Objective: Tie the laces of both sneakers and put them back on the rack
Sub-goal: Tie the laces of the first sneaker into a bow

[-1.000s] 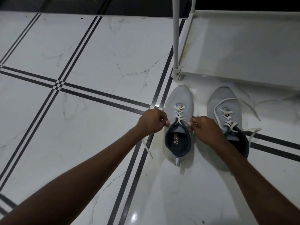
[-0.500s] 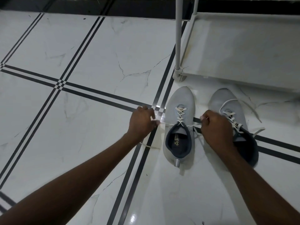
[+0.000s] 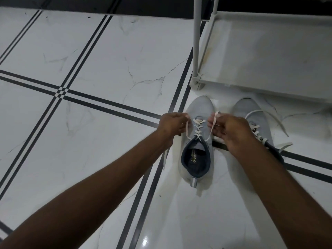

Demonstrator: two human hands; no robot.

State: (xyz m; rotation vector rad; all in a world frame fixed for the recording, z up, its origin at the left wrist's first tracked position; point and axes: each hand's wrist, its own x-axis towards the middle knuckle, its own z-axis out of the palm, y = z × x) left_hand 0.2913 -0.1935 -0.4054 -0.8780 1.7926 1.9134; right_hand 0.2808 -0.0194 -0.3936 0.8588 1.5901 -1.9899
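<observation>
Two grey sneakers are sitting side by side on the white tiled floor (image 3: 107,60), toes pointing at the rack (image 3: 269,56) just beyond them. Left sneaker (image 3: 197,108) is getting worked on: left hand (image 3: 172,124) is pinching one lace end (image 3: 186,130) in a closed grip, right hand (image 3: 231,130) is pinching the other lace end (image 3: 212,126) the same way, both strands lifting up and outward from the top eyelets. Right sneaker (image 3: 251,112) is lying partly behind the right hand, its loose laces (image 3: 280,123) trailing over the floor, untied.
</observation>
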